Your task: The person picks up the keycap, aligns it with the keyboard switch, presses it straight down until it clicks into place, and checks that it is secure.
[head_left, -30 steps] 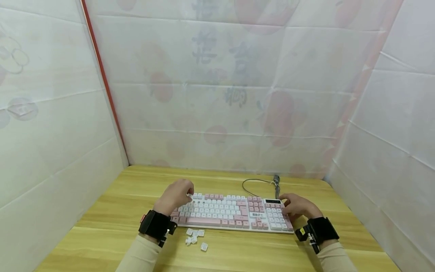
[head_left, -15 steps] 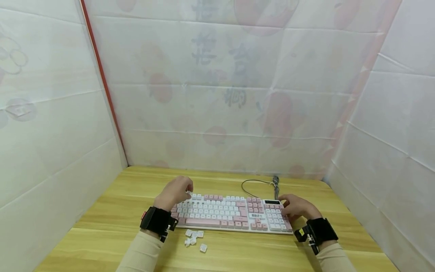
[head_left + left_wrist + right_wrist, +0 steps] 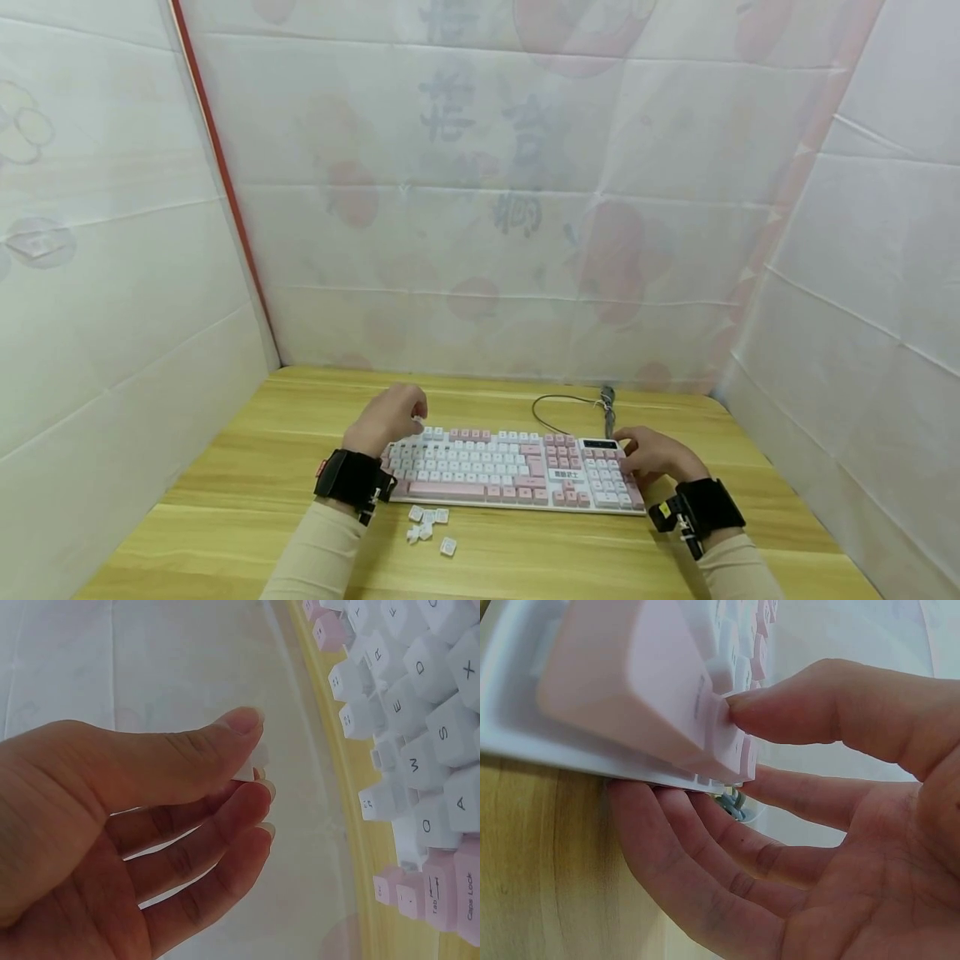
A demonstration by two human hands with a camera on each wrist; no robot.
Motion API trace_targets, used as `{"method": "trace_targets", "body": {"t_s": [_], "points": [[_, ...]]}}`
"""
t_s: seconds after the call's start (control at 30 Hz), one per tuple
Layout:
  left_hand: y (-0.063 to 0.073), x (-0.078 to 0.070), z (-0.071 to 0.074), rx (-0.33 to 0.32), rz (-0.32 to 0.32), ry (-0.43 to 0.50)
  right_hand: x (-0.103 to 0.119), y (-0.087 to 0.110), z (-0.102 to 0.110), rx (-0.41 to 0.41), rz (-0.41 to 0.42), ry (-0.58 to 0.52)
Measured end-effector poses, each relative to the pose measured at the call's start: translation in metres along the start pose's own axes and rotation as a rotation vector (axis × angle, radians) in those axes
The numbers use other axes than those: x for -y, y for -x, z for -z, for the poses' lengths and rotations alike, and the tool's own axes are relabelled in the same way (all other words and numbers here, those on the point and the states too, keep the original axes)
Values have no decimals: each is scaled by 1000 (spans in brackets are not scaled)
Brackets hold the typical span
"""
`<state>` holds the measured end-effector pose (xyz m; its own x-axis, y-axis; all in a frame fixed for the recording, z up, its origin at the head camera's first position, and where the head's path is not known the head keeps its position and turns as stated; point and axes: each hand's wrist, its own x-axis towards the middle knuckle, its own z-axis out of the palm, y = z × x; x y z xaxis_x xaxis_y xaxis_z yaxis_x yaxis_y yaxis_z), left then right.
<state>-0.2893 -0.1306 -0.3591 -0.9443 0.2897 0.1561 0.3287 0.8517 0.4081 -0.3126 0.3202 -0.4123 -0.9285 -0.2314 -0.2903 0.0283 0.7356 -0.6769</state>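
In the head view, the pink-and-white keyboard [image 3: 468,467] lies on the desk [image 3: 225,467] at lower centre; several loose keycaps [image 3: 426,530] lie just below it in the frame.

In the left wrist view, the left hand [image 3: 97,787] at left pinches a small white piece [image 3: 246,771], mostly hidden; its other fingers are bent.

In the right wrist view, the right hand [image 3: 877,847] at right grips the keyboard's edge, thumb against a pink key [image 3: 726,739], other fingers at the lower edge.

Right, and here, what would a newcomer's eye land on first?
Probably the pink-and-white keyboard on the wooden table, with bare spots among its upper-left keys. Next, the loose white keycaps lying in front of the keyboard's left half. Then the left hand near the keyboard's far left corner, fingers pinching a small white piece.
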Motion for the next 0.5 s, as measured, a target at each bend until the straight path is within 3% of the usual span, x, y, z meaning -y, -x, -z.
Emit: {"method": "trace_targets", "body": {"t_s": [0.5], "points": [[-7, 2, -3, -8, 16, -10, 0, 0, 2, -1, 1, 5]]}}
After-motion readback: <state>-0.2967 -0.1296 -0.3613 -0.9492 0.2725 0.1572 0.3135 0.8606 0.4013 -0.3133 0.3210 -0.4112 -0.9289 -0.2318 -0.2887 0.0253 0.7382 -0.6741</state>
